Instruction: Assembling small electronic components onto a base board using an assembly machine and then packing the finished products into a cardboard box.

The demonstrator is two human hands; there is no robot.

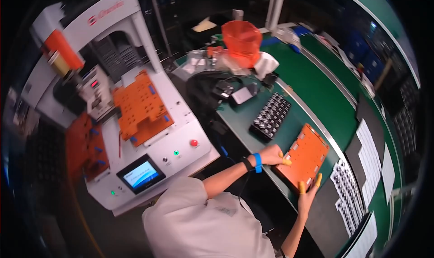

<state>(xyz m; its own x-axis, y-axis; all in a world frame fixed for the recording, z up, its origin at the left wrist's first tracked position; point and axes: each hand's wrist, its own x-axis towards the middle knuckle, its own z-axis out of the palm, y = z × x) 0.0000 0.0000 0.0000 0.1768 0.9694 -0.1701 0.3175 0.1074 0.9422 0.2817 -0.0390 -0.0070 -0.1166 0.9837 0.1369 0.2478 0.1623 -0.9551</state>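
An orange fixture plate (306, 155) with holes and small inserts along its edges lies at a slant on the green bench, in front of me to the right. My left hand (270, 155), a blue band at its wrist, has its fingers closed at the plate's left edge. My right hand (308, 194) spans the near right corner, thumb on the near edge and a finger along the right side. Yellow finger cots cover several fingertips. What the fingers do beneath the plate is hidden. Just beyond it sits a black tray (271, 116) with rows of small metallic parts.
On the left stands a white bench machine (183, 118) with a lit touchscreen (141, 174), a red button (194, 142) and another orange plate (141, 105). Beyond the tray are a red bag (242, 41) and a small grey box (244, 94). Parts sheets (347, 194) lie at right.
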